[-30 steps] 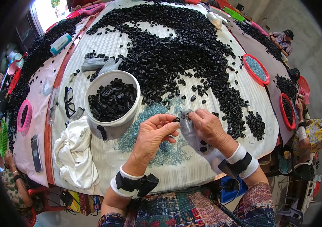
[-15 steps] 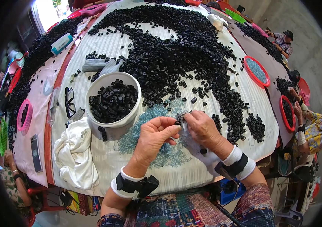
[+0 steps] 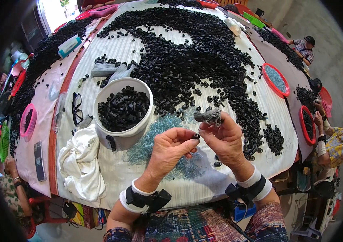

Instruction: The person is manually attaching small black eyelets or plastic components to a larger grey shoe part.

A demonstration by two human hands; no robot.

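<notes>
My left hand (image 3: 172, 147) pinches a small black cylindrical piece (image 3: 196, 136) between thumb and fingertips. My right hand (image 3: 224, 141) is right beside it, fingertips nearly touching, and grips a grey cloth-like pad (image 3: 208, 116) at its top. Both hands hover over a patch of small pale blue beads (image 3: 155, 137) on the striped table cover (image 3: 115, 177). A white bowl (image 3: 139, 128) filled with black pieces stands just left of my hands. A large spread of loose black pieces (image 3: 187, 52) covers the table beyond.
A crumpled white cloth (image 3: 79, 161) lies at the front left, with glasses (image 3: 76, 108) and a dark phone (image 3: 39, 160) further left. Red trays (image 3: 264, 74) (image 3: 301, 117) line the right edge. Other people sit at the right (image 3: 334, 141), far right and lower left.
Both hands have lifted slightly off the bead patch and come together. The right hand's grey pad now shows higher above the fingers.
</notes>
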